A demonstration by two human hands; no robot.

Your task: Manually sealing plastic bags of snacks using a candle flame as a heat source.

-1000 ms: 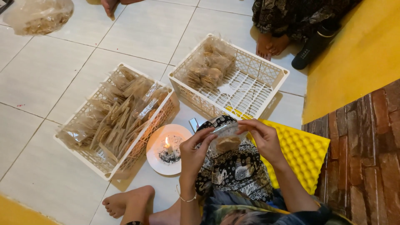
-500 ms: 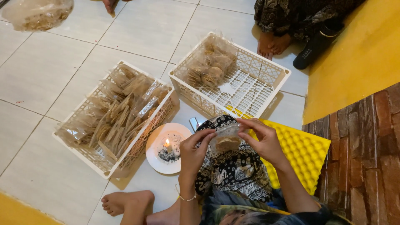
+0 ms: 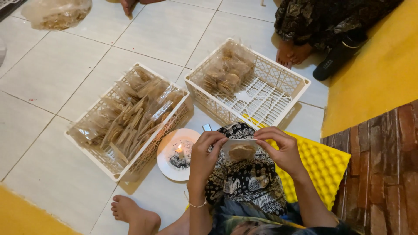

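Note:
My left hand (image 3: 205,152) and my right hand (image 3: 281,149) pinch the top edge of a small clear plastic bag of crackers (image 3: 241,150) over my patterned lap. A lit candle (image 3: 178,149) burns on a white plate (image 3: 167,167) just left of my left hand. A white basket (image 3: 114,170) packed with several filled cracker bags lies to the left. A second white basket (image 3: 285,85) ahead holds several bags stacked in its far left corner.
A yellow egg-crate foam pad (image 3: 324,167) lies under my right side. Another person's feet (image 3: 291,53) rest beyond the far basket. A large plastic bag of crackers (image 3: 56,13) sits at top left. My bare foot (image 3: 130,211) is at the bottom. Brick flooring (image 3: 383,174) is right.
My hands holding the bag have stayed over my lap, shifting only slightly. Nothing else has moved.

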